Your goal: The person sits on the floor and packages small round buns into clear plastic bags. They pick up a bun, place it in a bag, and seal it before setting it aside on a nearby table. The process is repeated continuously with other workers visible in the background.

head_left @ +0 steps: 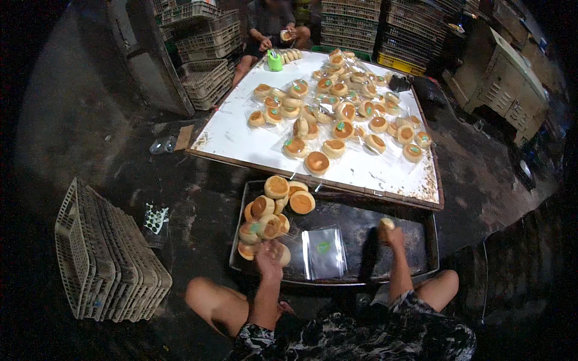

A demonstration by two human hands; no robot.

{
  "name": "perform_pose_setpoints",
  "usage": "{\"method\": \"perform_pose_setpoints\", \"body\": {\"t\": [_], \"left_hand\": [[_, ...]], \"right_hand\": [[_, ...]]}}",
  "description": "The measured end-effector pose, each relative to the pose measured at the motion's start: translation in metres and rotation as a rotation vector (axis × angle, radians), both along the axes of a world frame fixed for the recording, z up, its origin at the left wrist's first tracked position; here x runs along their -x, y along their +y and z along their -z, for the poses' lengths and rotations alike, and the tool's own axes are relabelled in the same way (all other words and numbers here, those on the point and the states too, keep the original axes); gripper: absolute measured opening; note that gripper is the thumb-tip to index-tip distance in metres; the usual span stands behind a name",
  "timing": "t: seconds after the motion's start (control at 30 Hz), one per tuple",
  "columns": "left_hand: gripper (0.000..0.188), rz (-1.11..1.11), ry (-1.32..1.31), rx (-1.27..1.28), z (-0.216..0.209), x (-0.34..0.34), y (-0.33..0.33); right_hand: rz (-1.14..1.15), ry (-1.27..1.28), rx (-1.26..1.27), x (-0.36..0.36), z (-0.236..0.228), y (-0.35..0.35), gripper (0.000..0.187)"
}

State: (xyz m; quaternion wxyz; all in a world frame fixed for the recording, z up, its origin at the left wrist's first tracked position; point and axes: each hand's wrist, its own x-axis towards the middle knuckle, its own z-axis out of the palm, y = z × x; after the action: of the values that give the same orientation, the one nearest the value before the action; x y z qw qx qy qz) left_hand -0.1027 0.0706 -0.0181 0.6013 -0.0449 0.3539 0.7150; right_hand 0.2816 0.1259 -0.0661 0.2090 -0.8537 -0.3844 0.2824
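Note:
My right hand [394, 235] is closed round a small round bun [386, 224] over the right part of a dark metal tray [408, 265]. At the tray's left end, my left hand [269, 255] is blurred over a heap of golden-topped buns [262, 206]. Clear film with a green mark shows near its fingertips, but I cannot tell whether the fingers grip it. Between the hands, a stack of clear plastic bags [325, 254] with a green print lies flat in the tray.
Beyond the tray stands a white-topped table [241, 133] with many bagged buns [343, 129]. Across it sits another person [274, 27] holding a bun, near a bright green holder [274, 61]. Stacked plastic crates [108, 259] stand at left, more crates [351, 27] behind, a metal cabinet [503, 81] at right.

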Motion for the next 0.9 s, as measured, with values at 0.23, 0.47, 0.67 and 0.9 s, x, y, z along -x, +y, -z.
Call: {"method": "perform_pose_setpoints", "body": {"t": [0.23, 0.47, 0.67, 0.9], "left_hand": [[0.053, -0.044, 0.327, -0.217, -0.008, -0.037, -0.018], [0.043, 0.277, 0.142, -0.068, 0.01, -0.054, -0.04], [0.051, 0.936, 0.847, -0.227, 0.021, -0.062, -0.056], [0.044, 1.294, 2.295, -0.271, 0.125, -0.073, -0.073]], "right_hand": [[-0.52, 0.825, -0.204, 0.199, -0.076, -0.048, 0.041], [-0.314, 0.776, -0.538, 0.253, -0.069, -0.06, 0.053], [-0.601, 0.318, -0.224, 0.204, -0.065, -0.022, 0.011], [-0.528, 0.155, -0.862, 0.211, -0.15, 0.04, 0.032]]}}
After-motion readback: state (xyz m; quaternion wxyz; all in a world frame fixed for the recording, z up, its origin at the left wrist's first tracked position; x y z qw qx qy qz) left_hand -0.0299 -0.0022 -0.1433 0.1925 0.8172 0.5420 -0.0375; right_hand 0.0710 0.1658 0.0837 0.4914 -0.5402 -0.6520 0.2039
